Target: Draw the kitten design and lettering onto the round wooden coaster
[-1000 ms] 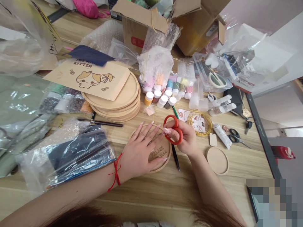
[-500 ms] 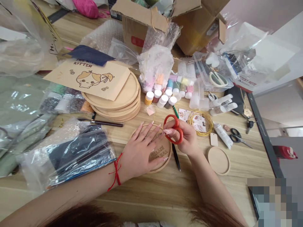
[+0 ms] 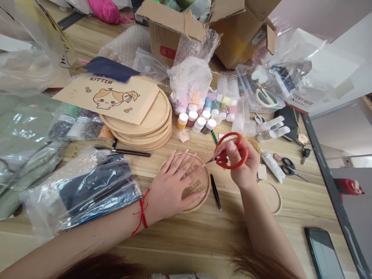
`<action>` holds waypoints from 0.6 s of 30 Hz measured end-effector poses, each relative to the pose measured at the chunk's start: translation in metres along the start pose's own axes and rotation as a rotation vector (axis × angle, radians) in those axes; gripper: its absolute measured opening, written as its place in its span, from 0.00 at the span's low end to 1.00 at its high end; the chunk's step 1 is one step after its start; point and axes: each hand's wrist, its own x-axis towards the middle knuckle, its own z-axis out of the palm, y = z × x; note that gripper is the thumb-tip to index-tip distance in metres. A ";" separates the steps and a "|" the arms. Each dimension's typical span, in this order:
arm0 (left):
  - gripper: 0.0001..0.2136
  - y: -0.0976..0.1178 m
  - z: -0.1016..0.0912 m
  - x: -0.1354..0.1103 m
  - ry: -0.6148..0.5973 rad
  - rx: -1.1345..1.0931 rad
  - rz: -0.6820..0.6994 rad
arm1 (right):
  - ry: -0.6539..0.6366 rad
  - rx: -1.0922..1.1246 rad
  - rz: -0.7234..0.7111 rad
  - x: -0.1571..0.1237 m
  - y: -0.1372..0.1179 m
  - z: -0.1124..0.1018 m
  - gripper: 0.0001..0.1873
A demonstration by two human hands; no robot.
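Note:
My left hand (image 3: 174,184) lies with fingers spread on a round, rimmed wooden plate (image 3: 205,201) that carries lettering. A red bracelet circles that wrist. In my right hand (image 3: 247,166) is a pair of red-handled scissors (image 3: 242,159), its short tip pointing left toward the plate and the left fingertips. From the plate's far edge a thin yellow wire (image 3: 188,145) rises beside the fingers. Black tweezers (image 3: 215,192) rest on the table just right of the plate. Part of a wire coil (image 3: 254,144) is hidden behind the right hand.
Stacked wooden plates (image 3: 139,141) stand at the left under a kitten-printed paper envelope (image 3: 116,99). Small paint jars (image 3: 200,124) cluster at the back. A small round dish (image 3: 273,195), black scissors (image 3: 290,168) and a phone (image 3: 327,250) lie right. A cardboard box (image 3: 162,35) is behind.
My right hand has moved right with the red scissors, away from the left fingers, and the scissors have turned so their tip shows. My left hand stays on the plate.

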 end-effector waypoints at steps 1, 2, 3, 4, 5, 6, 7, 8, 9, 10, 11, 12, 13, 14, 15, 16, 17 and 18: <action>0.29 0.000 0.000 0.000 0.004 -0.003 0.006 | 0.032 -0.066 0.056 0.002 0.000 -0.004 0.19; 0.29 -0.001 0.000 0.000 0.011 -0.008 0.011 | 0.043 -0.157 0.130 0.004 0.000 -0.008 0.20; 0.29 -0.001 0.000 0.000 0.017 -0.015 0.016 | 0.027 -0.272 0.211 0.006 0.001 -0.012 0.20; 0.29 -0.001 0.000 -0.001 0.025 -0.023 0.020 | -0.013 -0.402 0.282 0.008 0.002 -0.015 0.19; 0.29 -0.002 0.000 -0.001 0.038 -0.031 0.023 | -0.066 -0.538 0.333 0.009 0.003 -0.018 0.18; 0.28 -0.002 0.001 -0.002 0.060 -0.040 0.026 | -0.118 -0.668 0.360 0.009 0.005 -0.020 0.17; 0.27 -0.002 0.002 -0.003 0.087 -0.049 0.029 | -0.162 -0.781 0.370 0.009 0.006 -0.021 0.15; 0.25 -0.002 0.002 -0.004 0.116 -0.062 0.034 | -0.198 -0.868 0.370 0.009 0.008 -0.021 0.13; 0.24 -0.003 0.003 -0.005 0.147 -0.077 0.041 | -0.223 -0.925 0.364 0.008 0.009 -0.020 0.10; 0.22 -0.002 0.003 -0.005 0.177 -0.093 0.047 | -0.238 -0.959 0.355 0.007 0.011 -0.019 0.08; 0.21 -0.002 0.003 -0.006 0.208 -0.111 0.050 | -0.246 -0.978 0.341 0.006 0.012 -0.017 0.05; 0.20 -0.002 0.003 -0.006 0.240 -0.127 0.049 | -0.251 -0.989 0.323 0.005 0.012 -0.015 0.03; 0.19 -0.001 0.003 -0.006 0.270 -0.141 0.041 | -0.248 -0.994 0.303 0.004 0.013 -0.014 0.05; 0.18 0.000 0.002 -0.006 0.296 -0.153 0.028 | -0.239 -0.996 0.284 0.003 0.013 -0.012 0.07; 0.17 0.001 0.001 -0.005 0.316 -0.159 0.010 | -0.227 -0.999 0.268 0.003 0.013 -0.011 0.08; 0.15 0.002 0.001 -0.005 0.327 -0.157 -0.012 | -0.216 -1.003 0.255 0.002 0.012 -0.010 0.09; 0.15 0.004 0.001 -0.006 0.326 -0.145 -0.041 | -0.209 -1.008 0.245 0.003 0.010 -0.009 0.10; 0.14 0.005 0.000 -0.006 0.315 -0.122 -0.075 | -0.205 -1.014 0.236 0.003 0.008 -0.009 0.10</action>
